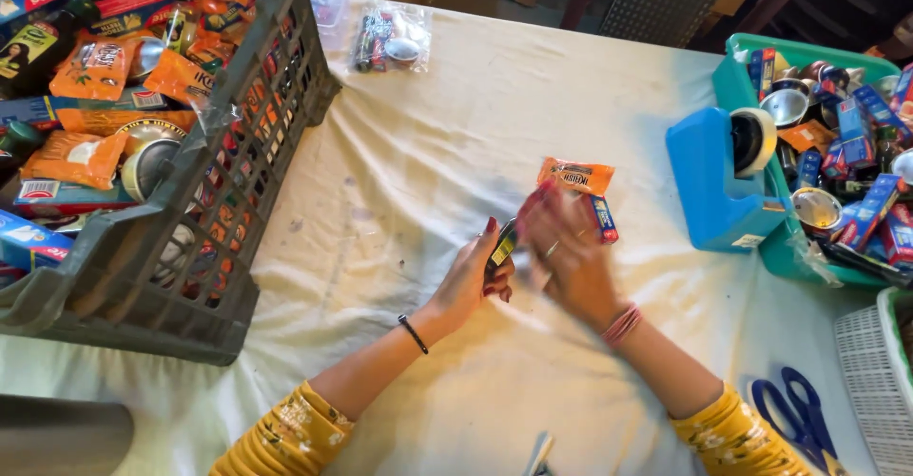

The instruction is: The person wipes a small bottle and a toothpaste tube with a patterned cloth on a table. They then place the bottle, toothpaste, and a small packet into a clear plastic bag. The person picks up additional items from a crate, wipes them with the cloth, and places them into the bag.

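Observation:
My left hand (473,276) grips a small dark bottle or tube (503,245) near the middle of the white-clothed table (456,134). My right hand (569,259) is blurred with motion just right of it, fingers spread, close to the same item; whether it touches it I cannot tell. Just beyond the hands lie an orange sachet (576,175) and a small blue and red box (603,218) on the cloth.
A grey plastic crate (204,248) full of orange sachets, boxes and tins stands at left. A blue tape dispenser (723,176) and a teal bin (737,81) of small boxes and tins sit at right. Blue scissors (797,419) lie near right. A clear packed bag (392,37) lies far back.

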